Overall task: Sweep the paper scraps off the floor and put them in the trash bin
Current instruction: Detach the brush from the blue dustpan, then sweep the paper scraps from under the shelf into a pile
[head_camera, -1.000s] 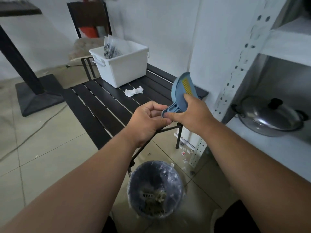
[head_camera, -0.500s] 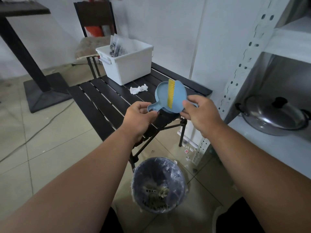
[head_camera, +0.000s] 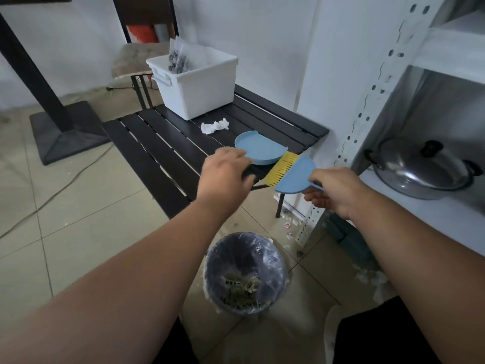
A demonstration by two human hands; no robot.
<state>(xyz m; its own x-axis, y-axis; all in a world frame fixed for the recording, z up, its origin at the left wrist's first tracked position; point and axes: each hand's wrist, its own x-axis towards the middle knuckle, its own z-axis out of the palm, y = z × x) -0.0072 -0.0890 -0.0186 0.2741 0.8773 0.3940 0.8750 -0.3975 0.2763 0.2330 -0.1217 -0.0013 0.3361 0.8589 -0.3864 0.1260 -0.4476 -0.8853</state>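
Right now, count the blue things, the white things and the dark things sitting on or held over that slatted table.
Blue: 2, the dustpan and the brush
White: 2, the bin and the crumpled tissue
Dark: 0
Total: 4

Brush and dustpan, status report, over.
Left hand grip on dustpan, above the table. Right hand grip on brush, bristles at pan's edge. Scraps on floor by shelf leg; bin below, unobstructed.
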